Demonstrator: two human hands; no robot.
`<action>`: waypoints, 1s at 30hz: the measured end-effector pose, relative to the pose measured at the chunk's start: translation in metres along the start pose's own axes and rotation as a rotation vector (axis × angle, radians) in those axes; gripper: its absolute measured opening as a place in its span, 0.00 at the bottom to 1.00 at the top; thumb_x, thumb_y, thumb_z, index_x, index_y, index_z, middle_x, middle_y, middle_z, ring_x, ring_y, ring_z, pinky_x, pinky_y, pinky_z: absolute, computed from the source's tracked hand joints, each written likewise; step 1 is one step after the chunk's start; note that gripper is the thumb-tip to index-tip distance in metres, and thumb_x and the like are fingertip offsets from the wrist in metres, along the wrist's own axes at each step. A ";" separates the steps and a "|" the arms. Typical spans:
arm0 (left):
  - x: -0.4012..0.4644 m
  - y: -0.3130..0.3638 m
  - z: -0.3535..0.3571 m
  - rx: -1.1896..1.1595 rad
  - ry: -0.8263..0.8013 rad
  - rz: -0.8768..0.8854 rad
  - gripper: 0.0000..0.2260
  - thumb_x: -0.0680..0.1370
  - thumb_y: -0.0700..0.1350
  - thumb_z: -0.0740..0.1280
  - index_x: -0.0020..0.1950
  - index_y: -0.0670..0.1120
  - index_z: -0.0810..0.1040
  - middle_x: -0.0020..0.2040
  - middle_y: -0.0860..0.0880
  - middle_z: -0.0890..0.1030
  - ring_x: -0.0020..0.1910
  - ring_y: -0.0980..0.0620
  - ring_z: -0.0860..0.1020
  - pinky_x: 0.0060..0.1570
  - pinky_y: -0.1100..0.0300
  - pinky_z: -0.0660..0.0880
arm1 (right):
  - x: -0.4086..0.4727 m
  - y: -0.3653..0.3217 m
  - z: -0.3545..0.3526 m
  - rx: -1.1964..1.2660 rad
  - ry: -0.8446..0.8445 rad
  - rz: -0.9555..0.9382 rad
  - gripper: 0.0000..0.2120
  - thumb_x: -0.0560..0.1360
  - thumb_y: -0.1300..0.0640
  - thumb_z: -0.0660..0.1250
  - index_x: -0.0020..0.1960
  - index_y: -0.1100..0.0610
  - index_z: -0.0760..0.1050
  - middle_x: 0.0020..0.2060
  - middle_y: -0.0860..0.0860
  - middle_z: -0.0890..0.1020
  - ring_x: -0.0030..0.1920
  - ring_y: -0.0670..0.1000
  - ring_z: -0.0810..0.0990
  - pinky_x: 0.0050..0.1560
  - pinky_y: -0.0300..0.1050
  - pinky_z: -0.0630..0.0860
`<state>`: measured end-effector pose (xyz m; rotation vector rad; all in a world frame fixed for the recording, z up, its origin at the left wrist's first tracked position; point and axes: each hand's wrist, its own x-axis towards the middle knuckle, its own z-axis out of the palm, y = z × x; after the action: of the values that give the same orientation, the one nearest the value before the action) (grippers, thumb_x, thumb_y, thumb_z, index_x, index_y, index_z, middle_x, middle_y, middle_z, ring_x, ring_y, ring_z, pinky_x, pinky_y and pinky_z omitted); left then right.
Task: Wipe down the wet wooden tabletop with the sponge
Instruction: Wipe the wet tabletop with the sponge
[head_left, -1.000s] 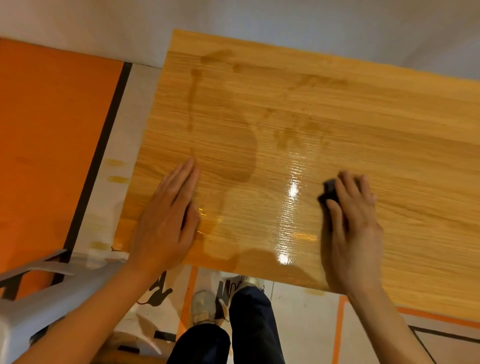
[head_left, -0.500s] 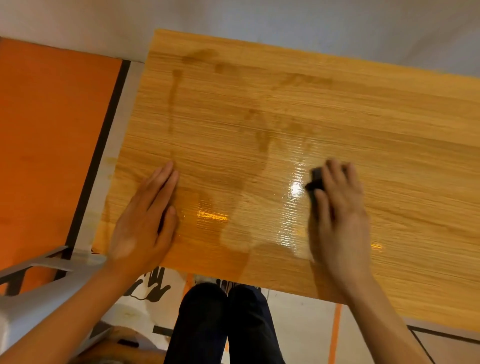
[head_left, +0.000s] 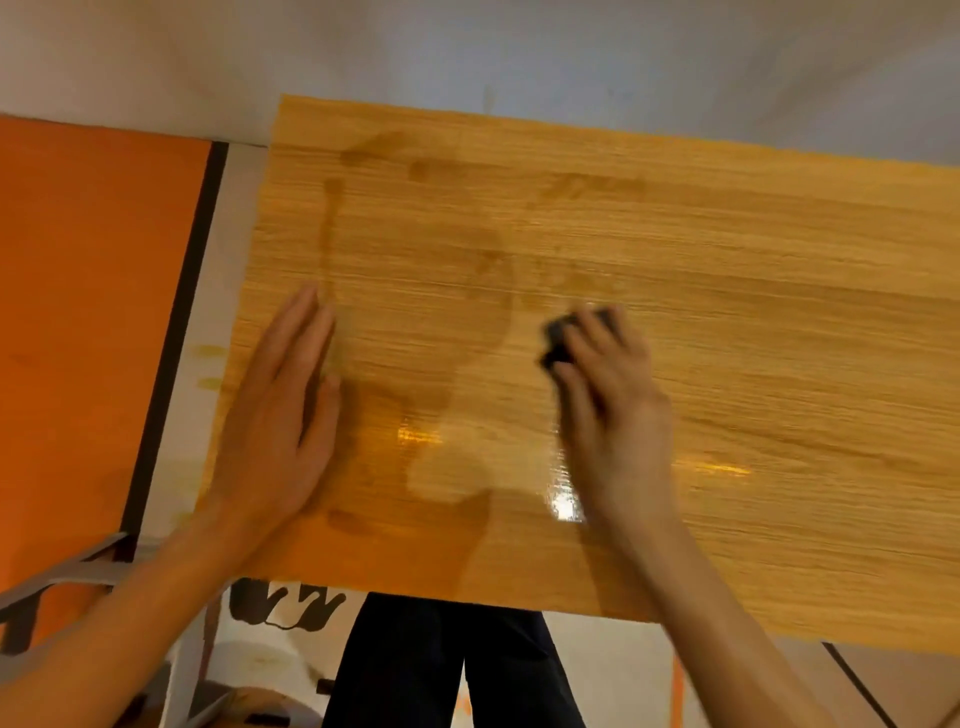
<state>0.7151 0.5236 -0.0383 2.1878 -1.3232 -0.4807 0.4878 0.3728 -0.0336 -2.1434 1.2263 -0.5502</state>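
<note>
The right hand (head_left: 610, 410) curls over the dark sponge (head_left: 558, 338), mostly hiding it; motion blurs both. At nine o'clock, the left hand (head_left: 280, 415) lies flat on the streaky wet tabletop (head_left: 727, 322).

The tabletop (head_left: 727, 322) is lying in front of the person, its far edge running along the wall (head_left: 467, 47). The left hand (head_left: 280, 410) is resting flat on the tabletop near its left edge. The right hand (head_left: 613, 410) is lying further right, well apart, pressing on the sponge (head_left: 558, 340), which is sitting under its fingertips. The legs (head_left: 447, 665) are standing below the near edge.
</note>
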 end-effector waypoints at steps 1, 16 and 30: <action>0.016 0.001 0.000 0.006 -0.006 0.003 0.24 0.85 0.47 0.55 0.82 0.46 0.58 0.83 0.54 0.53 0.82 0.54 0.52 0.79 0.62 0.51 | -0.003 0.013 -0.015 0.009 0.076 0.080 0.15 0.79 0.61 0.65 0.66 0.60 0.76 0.68 0.51 0.74 0.75 0.50 0.62 0.74 0.53 0.63; 0.099 -0.018 0.017 0.251 0.060 0.209 0.23 0.86 0.45 0.54 0.80 0.38 0.60 0.81 0.41 0.58 0.81 0.44 0.56 0.80 0.46 0.54 | 0.016 0.008 -0.012 -0.075 0.042 0.132 0.18 0.81 0.61 0.61 0.70 0.60 0.71 0.71 0.51 0.70 0.77 0.48 0.58 0.76 0.48 0.59; 0.101 -0.019 0.016 0.260 0.011 0.189 0.24 0.85 0.45 0.52 0.81 0.39 0.58 0.82 0.43 0.56 0.81 0.46 0.54 0.80 0.48 0.53 | 0.059 -0.033 0.046 -0.097 0.016 -0.013 0.16 0.81 0.58 0.62 0.67 0.60 0.74 0.69 0.53 0.74 0.75 0.52 0.63 0.74 0.53 0.63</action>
<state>0.7654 0.4369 -0.0655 2.2331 -1.6452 -0.2341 0.5647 0.3479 -0.0414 -2.2328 1.2716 -0.5239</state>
